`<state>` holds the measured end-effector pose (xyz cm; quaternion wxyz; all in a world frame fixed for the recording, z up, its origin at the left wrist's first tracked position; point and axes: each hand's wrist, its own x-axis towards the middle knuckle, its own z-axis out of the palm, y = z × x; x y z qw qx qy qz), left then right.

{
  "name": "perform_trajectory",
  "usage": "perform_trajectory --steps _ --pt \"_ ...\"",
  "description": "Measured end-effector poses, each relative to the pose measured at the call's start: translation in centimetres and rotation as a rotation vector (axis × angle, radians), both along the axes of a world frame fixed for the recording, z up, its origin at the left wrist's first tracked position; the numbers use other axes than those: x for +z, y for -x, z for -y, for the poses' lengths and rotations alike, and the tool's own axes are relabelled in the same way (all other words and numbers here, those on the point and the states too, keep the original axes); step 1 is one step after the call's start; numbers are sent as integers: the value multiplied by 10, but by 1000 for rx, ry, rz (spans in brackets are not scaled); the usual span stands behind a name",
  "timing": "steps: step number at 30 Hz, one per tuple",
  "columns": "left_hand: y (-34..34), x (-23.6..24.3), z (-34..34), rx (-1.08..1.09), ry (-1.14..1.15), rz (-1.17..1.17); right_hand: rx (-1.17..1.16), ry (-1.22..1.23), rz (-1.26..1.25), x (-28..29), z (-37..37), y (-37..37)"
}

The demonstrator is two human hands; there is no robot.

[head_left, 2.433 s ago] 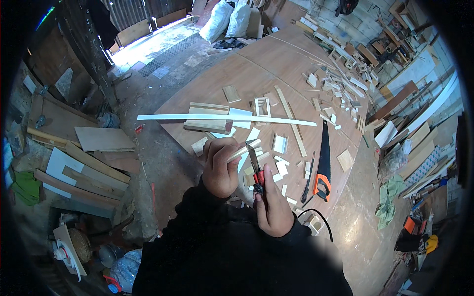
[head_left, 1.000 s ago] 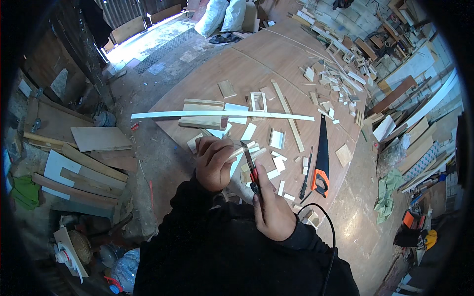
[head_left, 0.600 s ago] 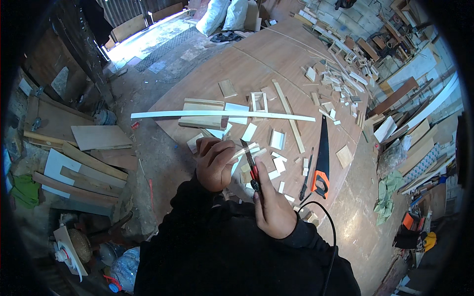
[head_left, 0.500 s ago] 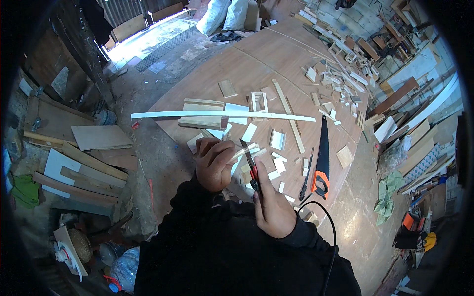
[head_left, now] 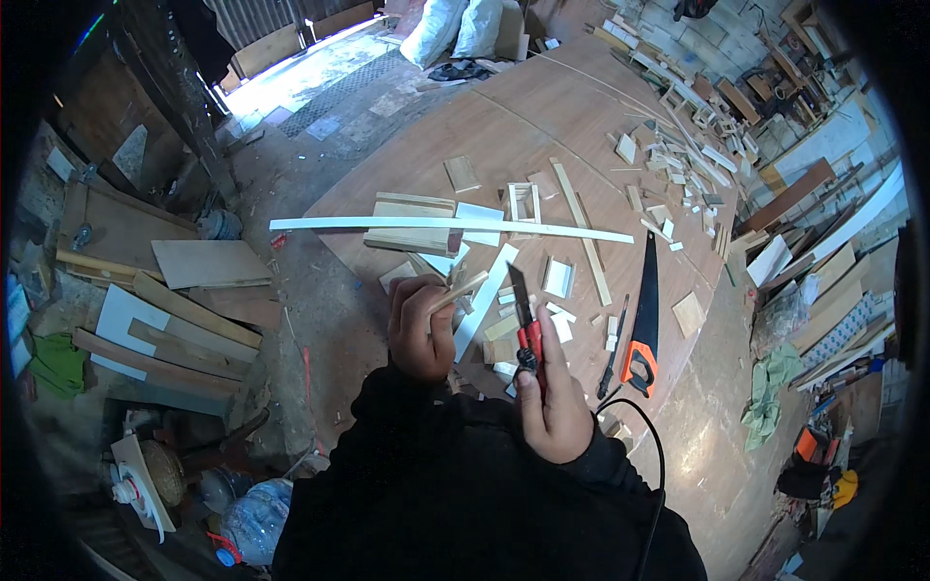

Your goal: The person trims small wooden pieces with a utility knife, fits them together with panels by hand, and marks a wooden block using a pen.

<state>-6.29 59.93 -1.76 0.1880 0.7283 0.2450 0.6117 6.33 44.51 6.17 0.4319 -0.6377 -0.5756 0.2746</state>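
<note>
— Two hands up close, both closed. Right hand (head_left: 554,412) wrapped round a red-handled utility knife (head_left: 524,324), blade out and pointing away from the body. Left hand (head_left: 422,327) pinching a thin wooden stick (head_left: 459,291) between thumb and fingers, its free end angled up and to the right.

— And between the two?

— Apart. Knife blade just right of the stick's tip, not touching it as far as can be told. Both held above the near edge of the brown worktable (head_left: 523,107).

— Just beyond the hands?

— Small pale offcuts (head_left: 557,278) scattered on the board, plus a white strip (head_left: 487,301) lying diagonally between stick and knife. To the right, a handsaw (head_left: 642,315) with black blade and orange-and-black handle, handle nearest. Black cable (head_left: 647,455) curling by the right sleeve.

— Further out?

— Long white slat (head_left: 446,226) lying across the table, left end overhanging the edge, resting over a flat wooden block (head_left: 412,221). Small wooden frame (head_left: 524,202) just behind it, a long wooden batten (head_left: 581,230) crossing at an angle.

— Far end?

— More scraps piled along the right rim, white sacks (head_left: 455,29) past the table's far edge. Boards stacked on the floor at left (head_left: 174,290).
</note>
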Motion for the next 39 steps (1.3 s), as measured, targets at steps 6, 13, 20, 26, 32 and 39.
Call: perform_trajectory --steps 6,13,20,26,32,39 --pt "5 18 0 -54 -108 -1 75 -34 22 0 -3 7" --pt "-1 29 2 -69 -119 10 113 -22 36 2 4 6" --pt "-4 21 -2 -60 -160 40 95 -70 101 0 6 7" --pt "-7 21 -2 -35 -171 66 124 -7 67 6 7 11" --pt "-4 23 -3 -23 -167 57 86 -84 180 3 5 16" --pt "-5 17 1 -93 -33 108 88 -6 121 1 5 18"
